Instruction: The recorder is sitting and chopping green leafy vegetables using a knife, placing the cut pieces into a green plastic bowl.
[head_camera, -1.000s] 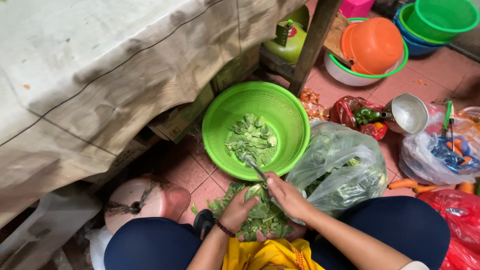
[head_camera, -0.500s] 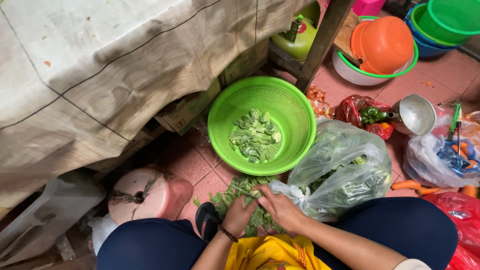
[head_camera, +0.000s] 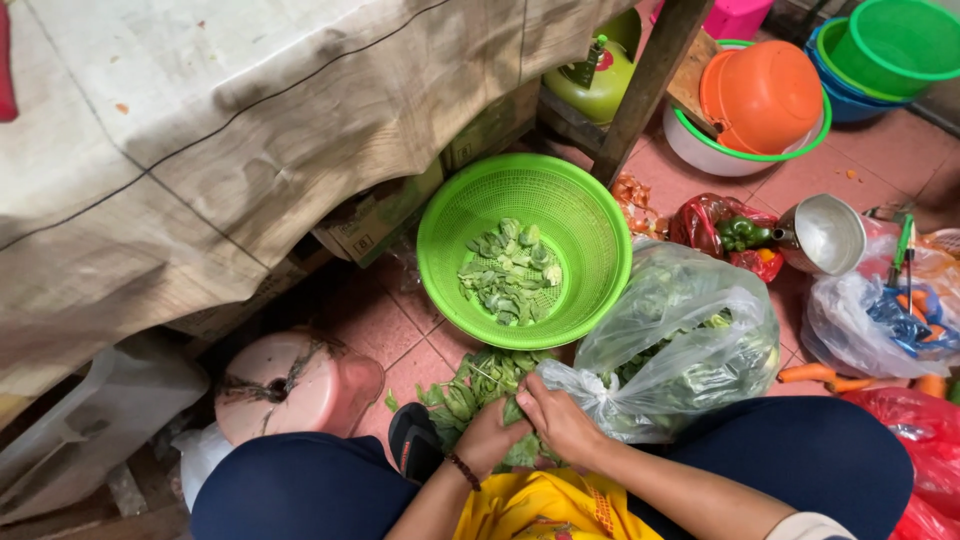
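The fingertips of the left hand (head_camera: 490, 437) and right hand (head_camera: 556, 420) are buried in the pile of cut green leaves (head_camera: 470, 385), so what they grip cannot be told. The lower frame edge cuts off both forearms. The clear plastic bag of greens (head_camera: 680, 340) blurs its contents. At upper right, the stacked green plastic basin (head_camera: 900, 45) runs past the frame.

Loose pile of green leafy vegetables (head_camera: 470, 385) on the tiled floor, leaves flat and overlapping, spreading just beyond the left hand (head_camera: 492, 435) and right hand (head_camera: 556, 420), partly under both
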